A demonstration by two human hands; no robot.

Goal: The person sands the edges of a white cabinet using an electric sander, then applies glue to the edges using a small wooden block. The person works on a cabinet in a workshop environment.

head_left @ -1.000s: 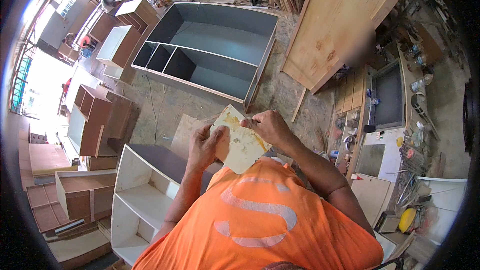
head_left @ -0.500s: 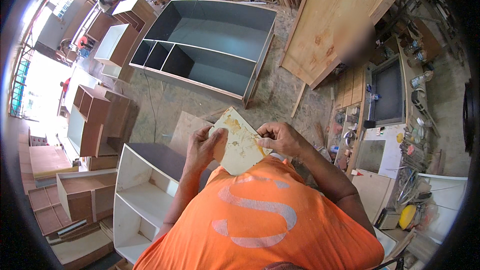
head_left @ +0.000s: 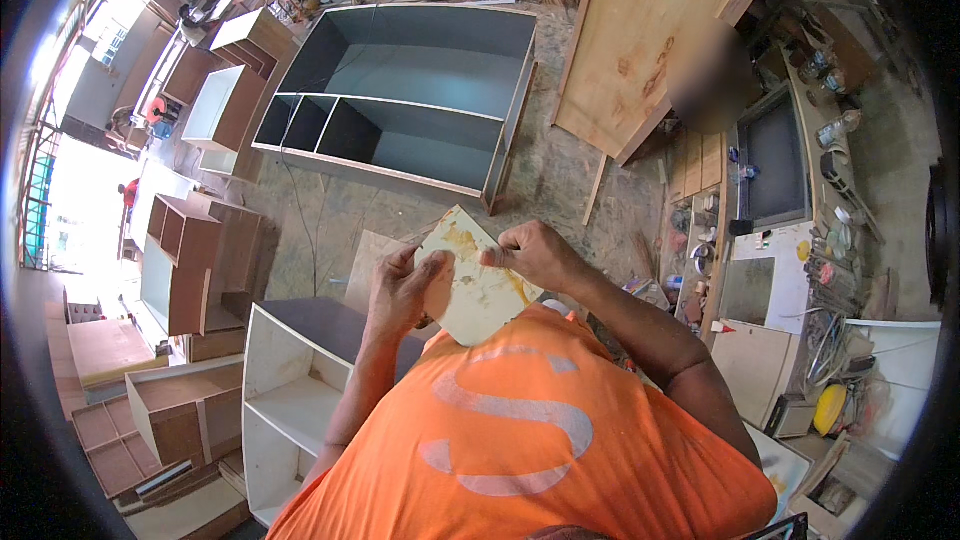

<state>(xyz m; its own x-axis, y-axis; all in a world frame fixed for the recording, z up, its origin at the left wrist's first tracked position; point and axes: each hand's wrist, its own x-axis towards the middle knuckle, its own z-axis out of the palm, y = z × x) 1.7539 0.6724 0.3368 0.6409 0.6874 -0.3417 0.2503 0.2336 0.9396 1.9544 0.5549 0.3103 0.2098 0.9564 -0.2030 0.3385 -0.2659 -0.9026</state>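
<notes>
Above orange shirt (head_left: pixel 620 430): 1 stained board (head_left: pixel 478 306); left fingers (head_left: pixel 434 266) pinch it, right fingers (head_left: pixel 520 237) curled, hold unclear.

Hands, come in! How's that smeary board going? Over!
Left hand gripping cream board. Right hand at its upper-right edge, grip unclear. Yellow-brown smears on its face. Grey-lined cabinet beyond.

Pale bd (head_left: pixel 478 308): smooth w/ yellowish smears. Shirt (head_left: pixel 510 430): matt cloth. Panel (head_left: pixel 625 40): grained wood. Dk cabinet (head_left: pixel 430 65): slt sheen.

The left grip (head_left: pixel 402 290) partly hides the pale board (head_left: pixel 480 290).
</notes>
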